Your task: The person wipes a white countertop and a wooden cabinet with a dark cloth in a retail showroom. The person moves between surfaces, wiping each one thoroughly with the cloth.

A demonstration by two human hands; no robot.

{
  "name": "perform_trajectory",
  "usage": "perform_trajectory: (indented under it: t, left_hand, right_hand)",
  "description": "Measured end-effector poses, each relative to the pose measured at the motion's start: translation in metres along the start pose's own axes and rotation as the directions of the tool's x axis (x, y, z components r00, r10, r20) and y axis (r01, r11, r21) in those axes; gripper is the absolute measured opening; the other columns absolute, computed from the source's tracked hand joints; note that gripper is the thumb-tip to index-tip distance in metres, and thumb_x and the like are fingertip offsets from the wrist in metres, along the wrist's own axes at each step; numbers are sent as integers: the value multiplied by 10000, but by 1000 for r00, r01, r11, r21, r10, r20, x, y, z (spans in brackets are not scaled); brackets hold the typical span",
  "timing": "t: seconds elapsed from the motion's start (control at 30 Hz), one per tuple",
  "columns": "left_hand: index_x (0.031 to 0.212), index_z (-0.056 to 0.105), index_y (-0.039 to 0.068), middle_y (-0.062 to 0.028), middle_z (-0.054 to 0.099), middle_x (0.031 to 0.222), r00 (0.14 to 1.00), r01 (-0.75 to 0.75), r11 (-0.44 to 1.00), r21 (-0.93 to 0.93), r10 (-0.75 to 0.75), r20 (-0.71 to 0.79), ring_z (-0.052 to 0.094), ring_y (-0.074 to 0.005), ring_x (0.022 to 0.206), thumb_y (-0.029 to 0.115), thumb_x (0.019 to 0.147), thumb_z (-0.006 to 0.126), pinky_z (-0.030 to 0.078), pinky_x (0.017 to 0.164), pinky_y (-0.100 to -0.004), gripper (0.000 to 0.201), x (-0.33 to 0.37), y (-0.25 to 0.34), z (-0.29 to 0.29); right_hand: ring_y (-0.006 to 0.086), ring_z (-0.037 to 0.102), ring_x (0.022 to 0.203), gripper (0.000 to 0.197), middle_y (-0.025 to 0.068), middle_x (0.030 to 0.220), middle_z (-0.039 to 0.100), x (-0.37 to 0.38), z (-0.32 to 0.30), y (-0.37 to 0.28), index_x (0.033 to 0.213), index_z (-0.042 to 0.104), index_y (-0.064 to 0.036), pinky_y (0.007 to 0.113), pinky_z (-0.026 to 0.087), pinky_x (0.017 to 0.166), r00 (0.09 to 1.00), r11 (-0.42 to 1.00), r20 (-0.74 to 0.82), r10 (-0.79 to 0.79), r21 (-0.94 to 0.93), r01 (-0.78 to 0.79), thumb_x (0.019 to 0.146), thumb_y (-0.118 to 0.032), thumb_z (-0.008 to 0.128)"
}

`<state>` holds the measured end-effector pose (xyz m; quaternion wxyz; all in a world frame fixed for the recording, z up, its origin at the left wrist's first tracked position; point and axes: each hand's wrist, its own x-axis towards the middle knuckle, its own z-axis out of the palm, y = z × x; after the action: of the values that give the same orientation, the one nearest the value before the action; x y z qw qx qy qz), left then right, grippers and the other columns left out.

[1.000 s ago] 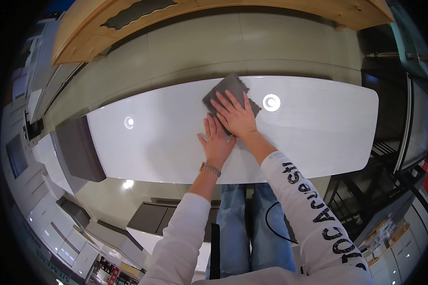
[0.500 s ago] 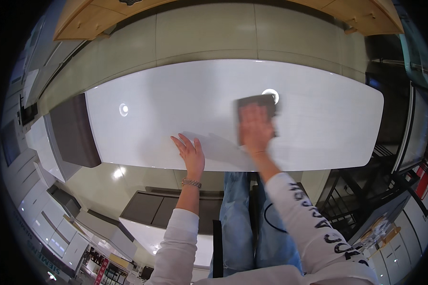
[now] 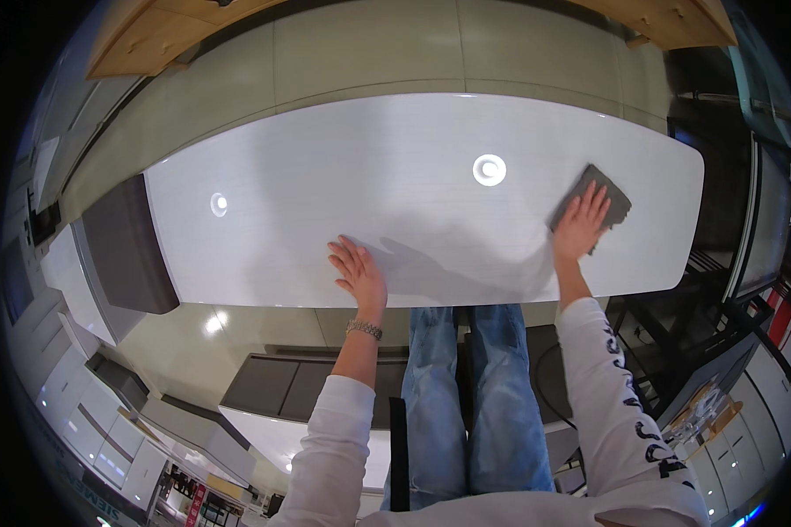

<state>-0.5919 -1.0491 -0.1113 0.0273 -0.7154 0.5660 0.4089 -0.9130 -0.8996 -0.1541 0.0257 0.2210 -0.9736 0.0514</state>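
A grey cloth [image 3: 615,198] lies on the long glossy white tabletop [image 3: 325,167], toward its right end. My right hand [image 3: 582,227] rests flat on top of the cloth, fingers spread and pointing away from me. It presses the cloth down rather than wrapping round it. Left of the middle, my left hand [image 3: 360,274] touches the tabletop close to the near edge. Its fingers are apart and nothing is in them. A metal bracelet or watch band sits on the left wrist.
Light spots [image 3: 489,170] reflect off the tabletop. A dark brown block-shaped end [image 3: 119,246] adjoins the table on the left. Wooden furniture [image 3: 149,39] stands beyond the far edge. Black metal frames [image 3: 659,342] stand at the right. A low brown-topped cabinet [image 3: 277,386] is near my legs.
My right hand has slid the cloth to the right, from near the middle toward the right end. My left hand has shifted slightly right on the tabletop, its fingers now angled more to the left.
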Motion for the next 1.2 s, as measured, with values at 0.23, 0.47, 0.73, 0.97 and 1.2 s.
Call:
perform_trajectory:
  t: [0.23,0.47,0.73,0.97,1.2]
  left_hand:
    - [1511,36,91,-117,-52,1580,997,-70,935,-346,80,14,-29,-285,1455,504,1003,171,-10,1154,-456,668,-3,-2,-13]
    - [1494,-22,31,-123,-47,1576,963,-57,868,-492,-82,-257,-4,-248,1455,484,1014,179,60,1177,-353,689,-9,-17,-44]
    - [1509,-13,101,-97,-48,1582,982,68,914,-399,-133,-138,-47,-247,1458,546,992,127,-2,1168,-405,696,10,-34,-32]
    - [1508,-16,93,-95,-25,1583,981,90,831,-549,-170,-96,-9,-249,1457,506,1006,165,40,1171,-388,675,4,-25,-37]
    - [1501,-22,66,-95,-21,1581,990,8,869,-495,-77,-118,41,-253,1454,460,1021,188,61,1178,-361,655,7,-18,-46]
  right_hand:
    - [196,323,1352,478,29,1449,387,-57,11,-243,1370,415,-148,419,224,1125,716,639,87,-693,-385,666,929,-332,406]
    - [149,370,1336,418,-48,1397,465,-172,-29,-194,1311,505,-224,499,297,1076,368,406,196,-909,616,675,896,-277,494]
    - [276,267,1392,442,79,1475,364,-34,-11,24,1407,403,-162,447,238,1131,996,999,-85,-37,6,38,986,-286,349]
    - [195,320,1366,500,25,1453,396,-161,-24,-184,1381,431,-191,511,303,1011,795,819,264,-547,369,441,891,-269,494]
    - [169,326,1371,496,-45,1493,355,-196,-42,-109,1390,426,-262,558,264,1065,576,718,430,-696,431,546,896,-274,467]
